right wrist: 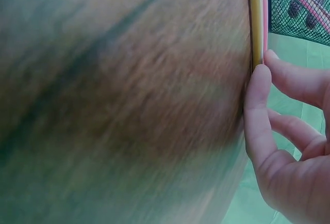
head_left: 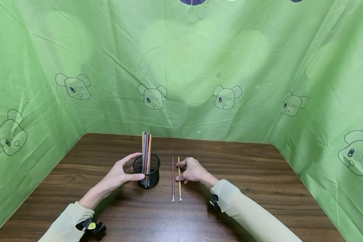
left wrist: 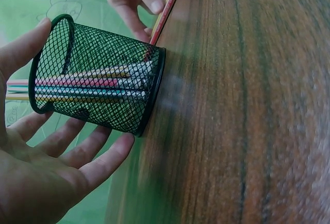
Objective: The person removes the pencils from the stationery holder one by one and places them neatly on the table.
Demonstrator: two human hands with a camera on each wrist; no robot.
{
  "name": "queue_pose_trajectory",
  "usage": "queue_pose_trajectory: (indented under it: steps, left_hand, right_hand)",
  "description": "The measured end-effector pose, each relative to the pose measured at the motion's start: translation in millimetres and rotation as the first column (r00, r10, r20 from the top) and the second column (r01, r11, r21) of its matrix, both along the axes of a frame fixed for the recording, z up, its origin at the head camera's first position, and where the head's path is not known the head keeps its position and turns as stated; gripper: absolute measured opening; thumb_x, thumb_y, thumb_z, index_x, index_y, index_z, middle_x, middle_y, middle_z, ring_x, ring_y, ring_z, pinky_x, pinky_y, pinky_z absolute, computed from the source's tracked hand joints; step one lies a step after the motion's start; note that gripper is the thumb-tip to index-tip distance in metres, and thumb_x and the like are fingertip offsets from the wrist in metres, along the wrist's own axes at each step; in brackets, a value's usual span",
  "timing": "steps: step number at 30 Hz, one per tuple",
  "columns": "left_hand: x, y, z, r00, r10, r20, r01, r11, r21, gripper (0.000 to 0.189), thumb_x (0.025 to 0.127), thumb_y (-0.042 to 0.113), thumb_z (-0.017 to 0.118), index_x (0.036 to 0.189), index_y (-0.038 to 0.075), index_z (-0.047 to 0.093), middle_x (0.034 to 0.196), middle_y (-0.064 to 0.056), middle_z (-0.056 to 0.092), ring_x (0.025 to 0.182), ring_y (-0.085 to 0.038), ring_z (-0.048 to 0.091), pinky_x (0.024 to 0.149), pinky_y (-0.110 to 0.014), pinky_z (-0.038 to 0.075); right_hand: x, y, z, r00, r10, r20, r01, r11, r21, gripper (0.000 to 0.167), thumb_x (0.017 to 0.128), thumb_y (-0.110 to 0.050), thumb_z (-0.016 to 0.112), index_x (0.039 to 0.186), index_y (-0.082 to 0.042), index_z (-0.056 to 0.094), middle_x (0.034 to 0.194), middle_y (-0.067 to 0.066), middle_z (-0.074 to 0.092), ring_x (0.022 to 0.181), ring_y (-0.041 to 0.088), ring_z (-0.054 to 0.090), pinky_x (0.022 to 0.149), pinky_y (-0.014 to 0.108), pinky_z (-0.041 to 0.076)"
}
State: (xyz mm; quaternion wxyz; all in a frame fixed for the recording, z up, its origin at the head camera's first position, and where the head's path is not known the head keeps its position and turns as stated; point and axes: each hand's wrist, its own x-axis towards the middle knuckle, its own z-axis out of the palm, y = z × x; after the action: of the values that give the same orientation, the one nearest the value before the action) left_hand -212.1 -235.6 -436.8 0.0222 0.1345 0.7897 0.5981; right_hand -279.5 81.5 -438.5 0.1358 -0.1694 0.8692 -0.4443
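Observation:
My left hand (head_left: pixel 119 174) holds a black mesh pencil cup (left wrist: pixel 98 74) upright on the table, thumb at the rim and fingers along its side. A bunch of pencils (head_left: pixel 146 148) in several colours stands in the cup, tips up, eraser ends at the bottom. To the right, a dark red pencil (head_left: pixel 173 181) and a yellow pencil (head_left: pixel 179 188) lie side by side on the table, erasers toward me. With thumb and finger, my right hand (head_left: pixel 192 169) grips the yellow pencil along its middle; the fingertips (right wrist: pixel 259 79) show at its shaft in the right wrist view.
The brown wooden table (head_left: pixel 245 188) spreads out to both sides. A green cloth (head_left: pixel 187 111) printed with bear heads hangs behind it and at both sides. Black wrist bands with devices (head_left: pixel 90 227) sit on the light sleeves (head_left: pixel 242 205).

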Motion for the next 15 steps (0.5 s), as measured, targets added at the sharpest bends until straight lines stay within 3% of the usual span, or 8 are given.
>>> queue_pose_trajectory:
  steps: [15]
  left_hand:
    - [0.3, 0.8, 0.3, 1.000, 0.006, 0.002, -0.006, 1.000, -0.004, 0.081, 0.087, 0.018, 0.088, 0.157, 0.015, 0.048, 0.152, -0.014, 0.055, 0.140, -0.040, 0.050, 0.108, -0.055, 0.039]
  right_hand:
    - [5.5, 5.3, 6.2, 1.000, 0.007, -0.020, -0.006, 1.000, 0.020, 0.056, 0.077, 0.001, 0.093, 0.129, 0.004, 0.072, 0.126, 0.022, 0.070, 0.053, 0.029, 0.070, 0.053, 0.036, 0.059]
